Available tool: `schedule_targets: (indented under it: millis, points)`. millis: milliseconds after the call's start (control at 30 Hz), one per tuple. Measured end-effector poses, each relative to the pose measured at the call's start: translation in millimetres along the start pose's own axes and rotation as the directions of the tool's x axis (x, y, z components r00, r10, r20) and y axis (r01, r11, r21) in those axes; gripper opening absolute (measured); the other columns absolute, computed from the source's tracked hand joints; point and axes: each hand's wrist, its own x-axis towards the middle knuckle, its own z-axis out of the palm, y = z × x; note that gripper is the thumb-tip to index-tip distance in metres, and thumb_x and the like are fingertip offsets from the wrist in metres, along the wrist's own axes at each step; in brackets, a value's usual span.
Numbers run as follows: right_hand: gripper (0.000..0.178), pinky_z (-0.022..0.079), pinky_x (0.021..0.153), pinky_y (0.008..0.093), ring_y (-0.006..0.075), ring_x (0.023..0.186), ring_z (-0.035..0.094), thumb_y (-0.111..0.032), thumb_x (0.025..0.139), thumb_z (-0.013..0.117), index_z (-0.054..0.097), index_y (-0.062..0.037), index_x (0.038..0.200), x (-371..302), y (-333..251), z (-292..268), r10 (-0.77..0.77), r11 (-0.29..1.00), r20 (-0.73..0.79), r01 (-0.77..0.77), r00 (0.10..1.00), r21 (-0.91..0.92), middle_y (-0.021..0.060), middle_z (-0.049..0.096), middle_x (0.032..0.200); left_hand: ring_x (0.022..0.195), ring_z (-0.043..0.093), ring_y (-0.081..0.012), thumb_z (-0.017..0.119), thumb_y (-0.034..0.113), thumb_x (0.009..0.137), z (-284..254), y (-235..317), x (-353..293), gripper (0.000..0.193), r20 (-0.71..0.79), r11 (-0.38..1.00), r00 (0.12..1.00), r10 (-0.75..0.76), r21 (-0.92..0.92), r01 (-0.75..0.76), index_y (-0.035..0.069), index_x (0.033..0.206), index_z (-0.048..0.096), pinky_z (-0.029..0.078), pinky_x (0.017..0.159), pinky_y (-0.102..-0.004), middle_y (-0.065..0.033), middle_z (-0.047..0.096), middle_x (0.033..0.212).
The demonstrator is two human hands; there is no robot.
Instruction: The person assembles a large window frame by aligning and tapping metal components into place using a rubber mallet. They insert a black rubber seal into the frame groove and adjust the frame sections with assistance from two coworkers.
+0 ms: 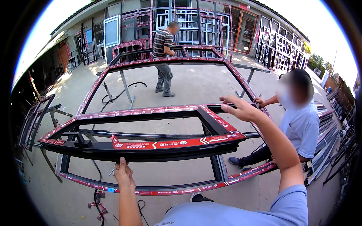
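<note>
A black window sash (113,153) with red protective film on its face is tilted up in front of me, inside a larger red-filmed window frame (151,192). My left hand (124,175) holds the sash's near edge from below, thumb against the black profile and fingers curled. Raised over the sash's far right corner, my right hand (239,108) has its fingers stretched out and nothing in it. A black handle block (81,141) stands on the sash's left part. Beside it a loose strip of red film (116,141) peels up.
At right a co-worker in a light blue shirt (301,124) has a hand on the frame. Another person in a striped shirt (162,43) stands beyond it. Black hoses (97,203) and film scraps (98,195) lie on the floor. Metal profiles (326,135) are stacked at right.
</note>
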Motion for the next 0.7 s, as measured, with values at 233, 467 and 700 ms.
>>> schedule_targets:
  millis: [233,467,700]
  points:
    - [0.099,0.057,0.096,0.0487,0.0450,0.110,0.070,-0.079,0.089,0.064,0.058,0.0052,0.140,-22.2,-77.5,156.1,-0.039,0.969,0.627,0.183,0.778,-0.167,0.0303,0.072,0.117,0.049,0.029,-0.0026,0.082,0.041,0.096,-57.8,-81.4,-9.8,0.046,0.018,0.998,1.000,-0.011,-0.065,0.013,0.008,0.119,0.061,0.022,0.047,-0.0236,0.0055,0.057,0.080]
    - [0.083,0.057,0.089,0.0507,0.0440,0.104,0.071,-0.066,0.082,0.078,0.060,0.0045,0.122,-66.4,-26.5,264.6,-0.057,0.978,0.577,0.160,0.815,-0.130,0.0265,0.071,0.112,0.062,0.064,-0.0087,0.080,0.012,0.095,-120.5,-72.7,-59.4,0.021,0.050,0.792,0.916,-0.397,0.523,0.315,-0.004,0.105,0.070,0.037,0.052,-0.0241,-0.0095,0.077,0.082]
    - [0.084,0.057,0.089,0.0490,0.0417,0.101,0.068,-0.071,0.081,0.079,0.060,0.0045,0.113,-110.7,34.9,381.5,-0.103,0.983,0.340,0.148,0.935,-0.109,0.0232,0.067,0.105,0.058,0.063,-0.0113,0.076,0.023,0.100,-147.5,-61.8,-78.5,0.026,-0.069,0.718,0.948,-0.310,0.637,0.281,0.001,0.087,0.068,0.042,0.056,-0.0242,-0.0091,0.071,0.072]
